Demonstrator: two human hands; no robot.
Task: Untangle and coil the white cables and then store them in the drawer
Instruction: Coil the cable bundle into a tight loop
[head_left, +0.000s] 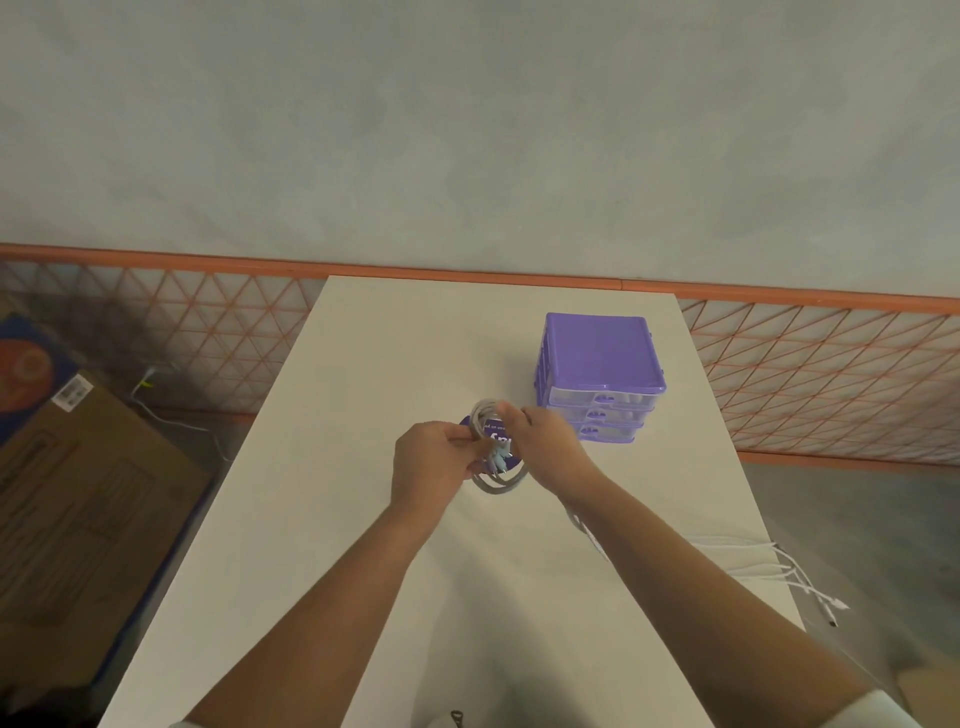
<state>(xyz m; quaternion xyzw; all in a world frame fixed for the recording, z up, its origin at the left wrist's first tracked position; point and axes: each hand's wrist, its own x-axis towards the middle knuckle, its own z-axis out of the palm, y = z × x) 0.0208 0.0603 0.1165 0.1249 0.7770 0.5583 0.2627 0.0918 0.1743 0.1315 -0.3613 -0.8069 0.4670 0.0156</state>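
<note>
Both hands (434, 460) (545, 441) grip round white cable coil (493, 480)

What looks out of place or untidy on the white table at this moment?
Loose white cables trail over the right edge of the white table, their plugs hanging off it, uncoiled. The purple plastic drawer unit sits straight with all drawers closed. Nothing looks damaged.

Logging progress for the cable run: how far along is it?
In hand: both the left hand and right hand grip a coiled white cable bundle above the white table. Left: loose white cables trail off the table's right edge, and the purple plastic drawer unit has all drawers shut. Nothing visibly stored.
</note>
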